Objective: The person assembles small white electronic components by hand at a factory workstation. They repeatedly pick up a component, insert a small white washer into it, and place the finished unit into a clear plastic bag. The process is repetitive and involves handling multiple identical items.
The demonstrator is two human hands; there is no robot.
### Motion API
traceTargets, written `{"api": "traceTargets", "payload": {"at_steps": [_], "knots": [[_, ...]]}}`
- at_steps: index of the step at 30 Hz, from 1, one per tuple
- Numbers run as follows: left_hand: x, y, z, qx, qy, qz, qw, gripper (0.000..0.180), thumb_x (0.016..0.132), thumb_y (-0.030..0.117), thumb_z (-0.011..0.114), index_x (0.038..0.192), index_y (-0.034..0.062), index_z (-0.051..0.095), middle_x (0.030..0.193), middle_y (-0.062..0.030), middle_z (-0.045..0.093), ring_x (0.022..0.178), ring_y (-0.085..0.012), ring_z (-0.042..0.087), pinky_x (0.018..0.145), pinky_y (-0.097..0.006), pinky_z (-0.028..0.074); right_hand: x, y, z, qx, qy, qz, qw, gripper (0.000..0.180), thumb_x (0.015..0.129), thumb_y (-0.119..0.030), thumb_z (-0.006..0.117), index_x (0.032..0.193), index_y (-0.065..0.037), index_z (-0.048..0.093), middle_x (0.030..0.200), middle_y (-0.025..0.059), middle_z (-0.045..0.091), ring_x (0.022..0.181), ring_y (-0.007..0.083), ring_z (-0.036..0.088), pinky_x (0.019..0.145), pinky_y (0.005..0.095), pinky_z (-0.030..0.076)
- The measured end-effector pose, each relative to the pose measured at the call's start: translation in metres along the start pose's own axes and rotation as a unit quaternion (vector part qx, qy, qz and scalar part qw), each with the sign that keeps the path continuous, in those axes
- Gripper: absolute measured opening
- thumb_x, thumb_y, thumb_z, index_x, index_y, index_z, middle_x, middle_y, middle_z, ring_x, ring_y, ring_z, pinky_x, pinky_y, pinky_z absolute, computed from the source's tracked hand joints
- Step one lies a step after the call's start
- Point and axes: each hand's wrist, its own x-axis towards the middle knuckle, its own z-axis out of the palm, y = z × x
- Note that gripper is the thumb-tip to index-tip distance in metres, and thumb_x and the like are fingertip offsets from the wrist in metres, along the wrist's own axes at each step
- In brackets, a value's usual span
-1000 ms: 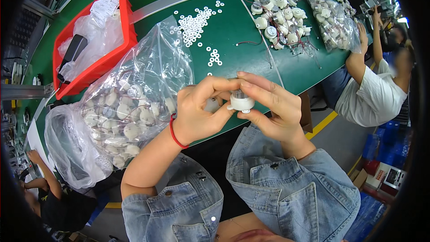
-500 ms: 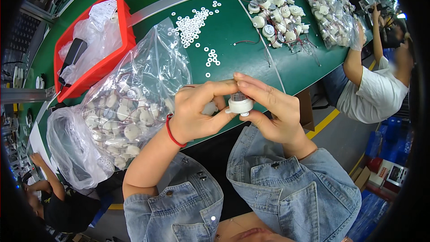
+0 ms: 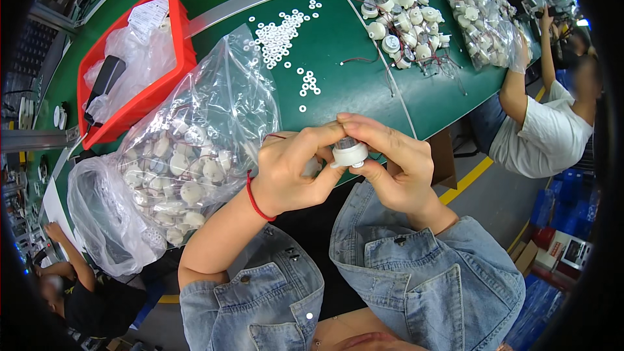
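Both hands together, clamped on one small white motor held in the air just above the near edge of the tabletop. Left hand curled around from the left, thumb and forefinger over the top; right hand pinching from the right, fingertips under and beside the round body. Red string at the left wrist.

Probably light and rigid, a hard plastic shell with little give; smooth enough to slip, so best gripped around the round rim rather than by any thin wires. Looks short and drum-shaped, axis roughly upright, a darker cap upward under the fingers and a small stub downward; exact facing hard to tell behind the fingers.

Just left of the hands, a clear bag full of similar white motors, slumped on the tabletop edge. Beyond, scattered white rings on the green surface. Farther back, a loose pile of motors with red and black wires, and a second filled bag. At far left, a red bin holding plastic wrap. At right, another person's arm reaching onto the tabletop.
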Motion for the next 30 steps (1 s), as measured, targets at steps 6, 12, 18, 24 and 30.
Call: {"api": "traceTargets", "payload": {"at_steps": [6, 12, 18, 24, 30], "knots": [[0.005, -0.004, -0.007, -0.006, -0.024, 0.018, 1.0, 0.037, 0.068, 0.001, 0.077, 0.102, 0.0008, 0.063, 0.08, -0.0092, 0.071, 0.056, -0.0125, 0.067, 0.051, -0.024, 0.051, 0.006, 0.003, -0.006, -0.003, -0.027, -0.026, 0.999, 0.052, 0.071, 0.003, 0.076, 0.121, 0.004, 0.061, 0.12, 0.0235, 0.064, 0.11, 0.0338, 0.064, 0.091, 0.0371, 0.054], [0.004, 0.001, 0.005, -0.039, -0.065, -0.163, 0.984, 0.06, 0.071, 0.005, 0.08, 0.125, 0.0029, 0.053, 0.099, -0.011, 0.068, 0.049, -0.0107, 0.058, 0.047, -0.025, 0.045, 0.006, 0.016, -0.009, -0.105, 0.039, -0.004, 0.994, 0.048, 0.072, 0.0, 0.079, 0.117, 0.004, 0.063, 0.115, 0.0197, 0.067, 0.102, 0.0282, 0.068, 0.086, 0.0343, 0.055], [0.021, 0.013, -0.003, -0.302, -0.063, -0.398, 0.864, 0.047, 0.094, 0.014, 0.062, 0.134, 0.0, 0.042, 0.127, -0.0174, 0.06, 0.051, -0.0067, 0.052, 0.047, -0.022, 0.042, 0.048, 0.063, -0.062, -0.262, 0.25, 0.023, 0.932, 0.035, 0.079, -0.006, 0.074, 0.112, 0.005, 0.065, 0.099, 0.0148, 0.071, 0.086, 0.0195, 0.069, 0.078, 0.0306, 0.053], [0.011, -0.008, -0.001, -0.534, -0.051, -0.505, 0.676, 0.035, 0.101, 0.024, 0.047, 0.125, -0.0015, 0.051, 0.102, -0.0094, 0.059, 0.079, -0.0138, 0.055, 0.069, -0.025, 0.048, 0.092, 0.128, -0.119, -0.485, 0.225, 0.042, 0.844, 0.033, 0.083, -0.024, 0.071, 0.108, -0.003, 0.069, 0.109, 0.0138, 0.066, 0.103, 0.0317, 0.057, 0.089, 0.0426, 0.043], [-0.005, -0.009, 0.009, -0.641, -0.08, -0.445, 0.621, 0.045, 0.094, 0.002, 0.053, 0.136, 0.001, 0.04, 0.127, -0.0135, 0.049, 0.112, -0.0197, 0.052, 0.096, -0.035, 0.047, 0.087, 0.146, -0.125, -0.511, 0.198, 0.088, 0.832, 0.035, 0.087, -0.023, 0.066, 0.117, -0.007, 0.065, 0.119, 0.0125, 0.061, 0.113, 0.0333, 0.053, 0.098, 0.0451, 0.036]]}}
